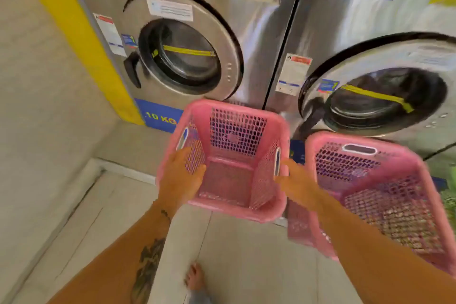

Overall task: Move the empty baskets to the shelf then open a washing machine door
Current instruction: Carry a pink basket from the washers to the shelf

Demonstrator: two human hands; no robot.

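Two empty pink mesh baskets sit in front of two steel washing machines. The left basket (232, 145) is tilted toward me. My left hand (180, 175) grips its left wall near the rim, fingers inside the mesh. My right hand (296, 182) touches its right wall beside the white handle slot, fingers spread; a firm grip is not visible. The right basket (385, 192) stands just right of my right forearm, touched by neither hand. The left machine's round door (182, 54) is closed, with a black handle (132, 69) on its left. The right machine's door (385, 96) is closed too.
A beige wall (37, 81) and a yellow panel (74, 32) close off the left side. Pale floor tiles (111, 217) lie below, with a raised step under the machines. My bare foot (195, 276) shows at the bottom. Something green (450, 195) peeks in at the right edge.
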